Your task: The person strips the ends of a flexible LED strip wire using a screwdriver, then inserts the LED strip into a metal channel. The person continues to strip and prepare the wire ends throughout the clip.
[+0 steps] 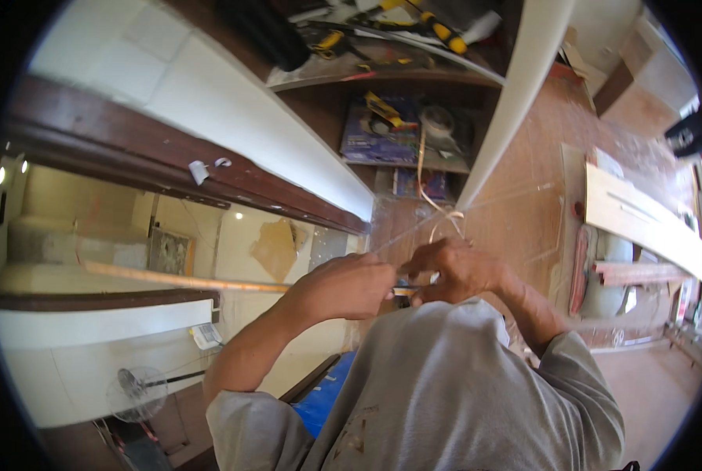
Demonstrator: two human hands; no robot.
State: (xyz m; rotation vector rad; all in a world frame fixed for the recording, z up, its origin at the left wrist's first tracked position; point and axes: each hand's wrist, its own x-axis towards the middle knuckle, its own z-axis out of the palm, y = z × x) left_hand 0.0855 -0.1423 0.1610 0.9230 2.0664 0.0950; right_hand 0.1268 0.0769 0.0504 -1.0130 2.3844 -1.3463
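Strip: long, thin and orange (pixel 186 280), running leftward from the two hands at the person's chest.
Left hand: (pixel 347 284) back upward, fingers curled shut around the strip.
Right hand: (pixel 461 268) arched, fingertips beside the left's; I can't tell whether they pinch.
Elbows: bent, spread wide.
Hidden: left fingertips, mostly.
Pale cord: (pixel 421 169) lost near the right hand.

two hands (pixel 347 284) (pixel 457 269), one strip (pixel 182 279), one fan (pixel 136 394)
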